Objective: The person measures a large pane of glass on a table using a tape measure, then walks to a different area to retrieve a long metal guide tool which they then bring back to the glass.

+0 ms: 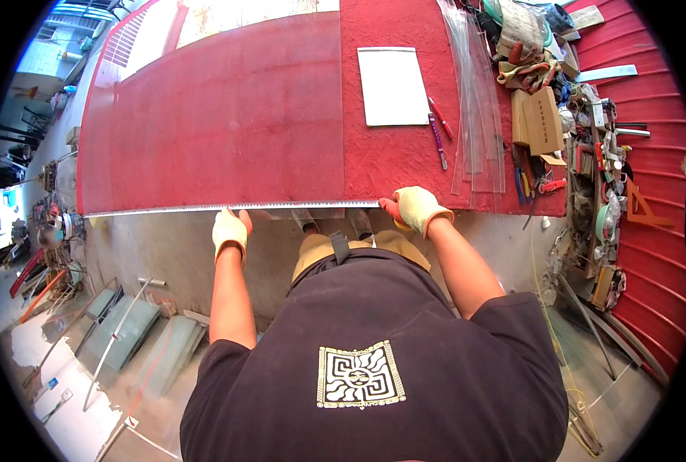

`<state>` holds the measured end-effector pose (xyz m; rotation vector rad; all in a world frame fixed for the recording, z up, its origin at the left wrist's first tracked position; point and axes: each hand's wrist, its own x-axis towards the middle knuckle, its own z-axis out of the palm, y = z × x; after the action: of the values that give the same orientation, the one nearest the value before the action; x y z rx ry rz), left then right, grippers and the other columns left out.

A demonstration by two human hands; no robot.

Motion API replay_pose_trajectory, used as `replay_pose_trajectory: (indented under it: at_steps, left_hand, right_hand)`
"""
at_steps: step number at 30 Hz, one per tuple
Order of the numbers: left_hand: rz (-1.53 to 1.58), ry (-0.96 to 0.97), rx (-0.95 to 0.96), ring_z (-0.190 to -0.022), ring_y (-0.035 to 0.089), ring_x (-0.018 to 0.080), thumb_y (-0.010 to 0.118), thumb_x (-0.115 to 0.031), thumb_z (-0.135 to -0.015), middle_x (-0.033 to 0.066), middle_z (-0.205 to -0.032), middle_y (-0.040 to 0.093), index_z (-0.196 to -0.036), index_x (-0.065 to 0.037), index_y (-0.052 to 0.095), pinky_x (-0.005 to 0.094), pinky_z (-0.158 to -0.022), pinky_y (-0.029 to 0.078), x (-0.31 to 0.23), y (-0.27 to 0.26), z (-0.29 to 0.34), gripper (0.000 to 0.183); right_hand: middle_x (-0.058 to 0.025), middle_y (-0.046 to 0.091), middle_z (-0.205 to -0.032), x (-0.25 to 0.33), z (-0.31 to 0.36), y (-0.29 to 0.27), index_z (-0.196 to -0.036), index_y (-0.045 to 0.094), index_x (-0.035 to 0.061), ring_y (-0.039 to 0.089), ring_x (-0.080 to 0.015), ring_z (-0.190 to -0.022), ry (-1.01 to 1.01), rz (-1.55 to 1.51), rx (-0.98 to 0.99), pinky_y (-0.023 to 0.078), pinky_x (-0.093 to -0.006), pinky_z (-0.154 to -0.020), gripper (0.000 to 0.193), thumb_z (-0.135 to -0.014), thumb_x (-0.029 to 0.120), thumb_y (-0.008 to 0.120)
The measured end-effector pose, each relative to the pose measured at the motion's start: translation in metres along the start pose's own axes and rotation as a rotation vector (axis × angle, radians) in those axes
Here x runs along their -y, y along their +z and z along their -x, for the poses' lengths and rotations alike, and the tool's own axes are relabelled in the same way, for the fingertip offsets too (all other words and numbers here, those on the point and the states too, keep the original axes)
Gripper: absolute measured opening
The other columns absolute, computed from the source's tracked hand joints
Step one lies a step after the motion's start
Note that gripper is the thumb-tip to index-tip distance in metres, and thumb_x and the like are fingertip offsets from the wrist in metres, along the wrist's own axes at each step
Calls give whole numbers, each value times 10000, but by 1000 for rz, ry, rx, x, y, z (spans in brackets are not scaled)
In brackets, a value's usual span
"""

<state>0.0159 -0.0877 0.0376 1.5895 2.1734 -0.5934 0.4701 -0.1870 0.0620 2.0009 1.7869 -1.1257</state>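
Observation:
A long white ruler [312, 205] with fine markings lies along the near edge of a large clear glass sheet [220, 131] on a red-covered table. My left hand [231, 229], in a cream glove with a red palm, has its fingers closed on the ruler near its middle. At the ruler's right end, my right hand [417, 209], gloved alike, grips it by the table's front edge; part of its fingers is hidden. The ruler reaches past the glass sheet's right edge.
A white paper pad [393, 86] lies beyond my right hand, with a purple pen [437, 140] and a red pen [441, 118]. Clear strips [477, 115] lie farther right, near a cardboard box [543, 121] and piled tools. Glass panes [120, 331] lean at lower left.

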Motion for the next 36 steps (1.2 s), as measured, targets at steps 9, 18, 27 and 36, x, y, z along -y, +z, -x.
replay_pose_trajectory:
  at_steps: [9,18,27,36]
  left_hand:
    - [-1,39,0,-1400,559,414,531,-474,-1016,279,-1507,565,-1491,42,524,477,-1166,466,5,5,-2,701]
    - [11,58,-1,-1392,566,428,536,-484,-998,293,-1517,551,-1512,44,508,481,-1168,467,10,9,-7,737]
    - [4,67,1,-1429,534,428,538,-485,-999,300,-1553,517,-1542,45,479,478,-1183,455,12,13,-6,761]
    - [6,70,34,-1437,520,444,560,-463,-989,309,-1564,502,-1526,51,494,482,-1191,448,10,4,-2,747]
  right_hand:
    - [-224,773,-1125,-3,-1,5,-1116,799,58,724,-420,-1112,5,0,-16,567,-516,-968,608,-1029,600,539]
    - [-220,774,-1133,-3,1,4,-1128,797,57,725,-418,-1116,2,-6,-13,568,-512,-970,624,-1035,607,517]
    - [-220,779,-1087,-8,3,6,-1084,806,63,732,-416,-1089,-23,-59,-45,573,-504,-953,604,-1020,611,557]
    - [-221,781,-1061,-10,-1,5,-1074,806,60,736,-419,-1061,-40,-29,-31,574,-504,-936,605,-1018,612,564]
